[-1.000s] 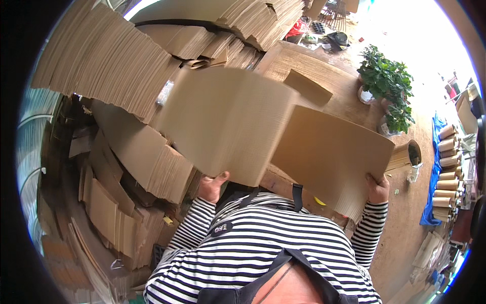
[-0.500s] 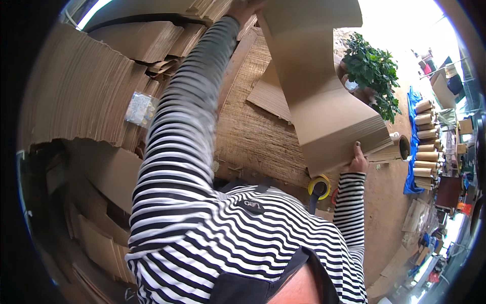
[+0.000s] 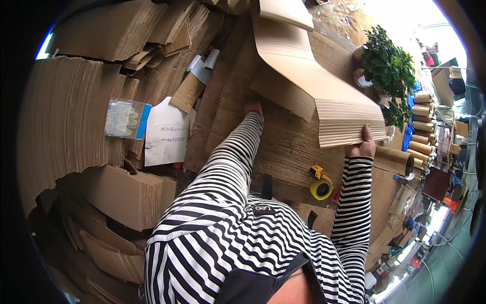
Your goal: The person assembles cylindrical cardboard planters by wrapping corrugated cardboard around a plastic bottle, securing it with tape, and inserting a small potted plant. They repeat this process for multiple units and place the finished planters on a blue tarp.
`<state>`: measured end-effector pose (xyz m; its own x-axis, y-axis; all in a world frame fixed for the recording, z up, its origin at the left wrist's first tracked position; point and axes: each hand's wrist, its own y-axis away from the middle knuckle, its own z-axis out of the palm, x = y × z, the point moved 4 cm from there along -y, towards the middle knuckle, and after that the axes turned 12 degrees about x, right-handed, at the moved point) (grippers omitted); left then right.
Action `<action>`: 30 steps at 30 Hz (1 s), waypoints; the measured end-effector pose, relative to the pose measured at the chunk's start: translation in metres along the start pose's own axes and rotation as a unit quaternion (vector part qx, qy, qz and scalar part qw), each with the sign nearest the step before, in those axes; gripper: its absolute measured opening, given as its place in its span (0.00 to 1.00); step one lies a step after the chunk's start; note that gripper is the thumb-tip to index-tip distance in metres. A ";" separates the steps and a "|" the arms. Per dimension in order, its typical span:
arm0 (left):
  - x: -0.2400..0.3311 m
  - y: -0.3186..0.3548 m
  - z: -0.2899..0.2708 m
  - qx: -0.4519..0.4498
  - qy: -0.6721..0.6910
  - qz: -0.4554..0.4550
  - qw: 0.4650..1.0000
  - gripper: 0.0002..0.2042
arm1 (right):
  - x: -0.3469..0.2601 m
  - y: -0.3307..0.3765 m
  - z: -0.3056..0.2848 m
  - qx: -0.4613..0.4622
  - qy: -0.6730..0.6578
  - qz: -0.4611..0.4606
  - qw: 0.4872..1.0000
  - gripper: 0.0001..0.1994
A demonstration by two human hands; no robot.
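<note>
A long stack of creased cardboard sheets (image 3: 334, 88) stretches from the top of the view toward me, its layered edges fanned. My right hand (image 3: 362, 146) is closed on the near right corner, with the thumb lying over the edges. Another cardboard stack (image 3: 283, 95) sits beneath it on the wooden table (image 3: 283, 144), partly covered. My left hand (image 3: 253, 108) is low over the table beside that lower stack, off the long stack. Its fingers are dim and mostly hidden, so I cannot see how they are held.
A yellow tape dispenser (image 3: 321, 187) lies near my body. Tall cardboard piles (image 3: 76, 106) fill the left, with a white paper sheet (image 3: 167, 134) and a plastic packet (image 3: 126, 119) beside them. At right are a leafy plant (image 3: 387, 63), a cardboard tube (image 3: 397, 161) and several rolls (image 3: 422, 111).
My left hand has let go of the long stack's far end and come back toward my body. The stack has been lowered and flattened somewhat. My right hand keeps its grip.
</note>
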<state>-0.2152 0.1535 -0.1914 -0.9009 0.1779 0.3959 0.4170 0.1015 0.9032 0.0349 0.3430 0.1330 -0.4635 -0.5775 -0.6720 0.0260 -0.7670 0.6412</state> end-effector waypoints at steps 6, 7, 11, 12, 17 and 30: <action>0.059 0.086 0.036 0.022 0.063 -0.046 0.997 0.14 | -0.032 0.018 0.066 -0.101 -0.047 0.022 0.993 0.16; 0.060 0.074 0.043 -0.009 0.070 -0.048 0.996 0.15 | -0.033 0.019 0.078 -0.057 -0.033 -0.028 0.997 0.16; 0.076 0.038 0.019 -0.105 0.131 0.057 0.984 0.20 | -0.035 0.057 0.124 -0.143 -0.069 -0.022 0.987 0.18; 0.076 0.044 0.006 -0.128 0.146 0.108 0.975 0.21 | -0.042 0.069 0.109 -0.164 0.127 -0.255 0.944 0.19; 0.048 0.086 -0.142 -0.014 0.104 0.172 0.980 0.14 | 0.024 0.116 0.018 0.029 0.069 -0.044 0.996 0.21; 0.055 0.229 -0.362 0.185 -0.006 0.595 0.782 0.14 | 0.280 0.092 -0.187 0.066 0.363 0.445 0.816 0.21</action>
<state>-0.2128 -0.1679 0.0974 0.1511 0.3710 0.9163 0.9676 0.1342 -0.2139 0.0732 0.0587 -0.0653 0.3350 -0.9396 0.0699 -0.0510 0.0560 0.9971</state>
